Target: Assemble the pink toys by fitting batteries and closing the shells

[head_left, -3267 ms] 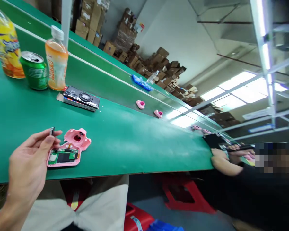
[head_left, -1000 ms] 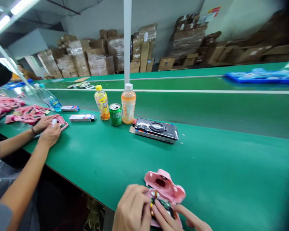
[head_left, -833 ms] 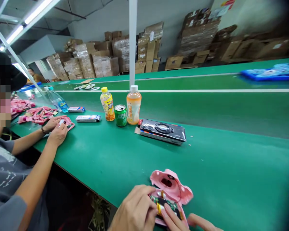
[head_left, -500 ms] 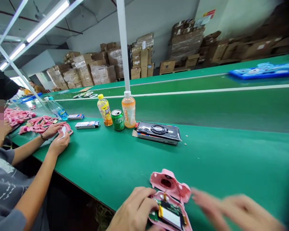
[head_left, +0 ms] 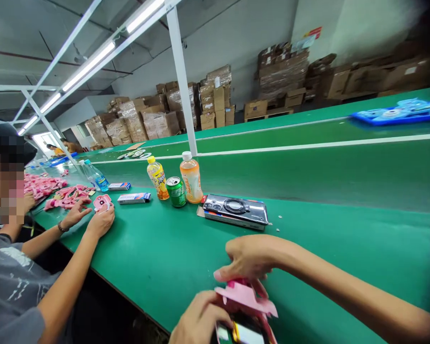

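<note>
At the bottom of the head view, my left hand is closed around the side of a pink toy camera's open back shell. Inside it I see a silver battery with yellow tape and part of a green circuit board. My right hand reaches over from the right and grips the pink front cover from above. The cover stands tilted over the far side of the shell. Some of my right fingers are hidden behind it.
A boxed phone in a black case lies ahead, by an orange bottle, green can and yellow bottle. At left, a co-worker's hand holds a pink part near pink shells. A blue tray sits far right.
My right hand has moved left from beside the camera onto the front cover and now grips it. The cover, earlier lying open behind the shell, is now raised and tilted over it.
</note>
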`<state>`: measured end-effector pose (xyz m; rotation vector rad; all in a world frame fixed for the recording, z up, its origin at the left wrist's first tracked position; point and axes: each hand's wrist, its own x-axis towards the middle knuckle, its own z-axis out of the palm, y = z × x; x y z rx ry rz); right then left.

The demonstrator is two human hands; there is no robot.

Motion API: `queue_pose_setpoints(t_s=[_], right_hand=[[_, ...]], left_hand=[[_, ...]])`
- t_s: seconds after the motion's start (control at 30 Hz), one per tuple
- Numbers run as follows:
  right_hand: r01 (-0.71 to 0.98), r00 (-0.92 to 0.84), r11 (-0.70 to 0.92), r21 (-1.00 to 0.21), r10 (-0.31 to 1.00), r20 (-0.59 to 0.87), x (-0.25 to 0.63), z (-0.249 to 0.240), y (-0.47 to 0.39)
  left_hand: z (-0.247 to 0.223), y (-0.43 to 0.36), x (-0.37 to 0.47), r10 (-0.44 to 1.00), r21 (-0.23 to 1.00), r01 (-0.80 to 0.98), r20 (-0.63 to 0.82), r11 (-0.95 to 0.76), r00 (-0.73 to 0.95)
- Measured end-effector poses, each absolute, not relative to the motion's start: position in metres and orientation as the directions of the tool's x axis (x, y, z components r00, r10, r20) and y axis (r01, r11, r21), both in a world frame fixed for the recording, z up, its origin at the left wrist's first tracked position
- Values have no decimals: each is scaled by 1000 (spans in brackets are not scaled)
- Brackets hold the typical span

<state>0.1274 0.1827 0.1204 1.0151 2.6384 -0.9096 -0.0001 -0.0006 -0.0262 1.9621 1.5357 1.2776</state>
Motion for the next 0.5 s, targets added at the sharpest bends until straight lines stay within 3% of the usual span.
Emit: queue_pose_setpoints(t_s=[0.1,0.23,0.37,0.5], right_hand=[[584,-807,612,-534,362,-467,142,140,177],[396,-915,640,-658,336,-225,160,155,168],[321,-926,678,-661,372,-67,170,161,156],[274,-940,720,-638,340,-20,170,168,150]], left_hand=[[-1,-10,1,899,911,262,378,-318,-222],[21,-12,5,861,965,-37,216,-261,-460],[26,-4,15,884,938,-256,97,-235,-456],[33,7,21,893,947,-263,47,-182,-448]])
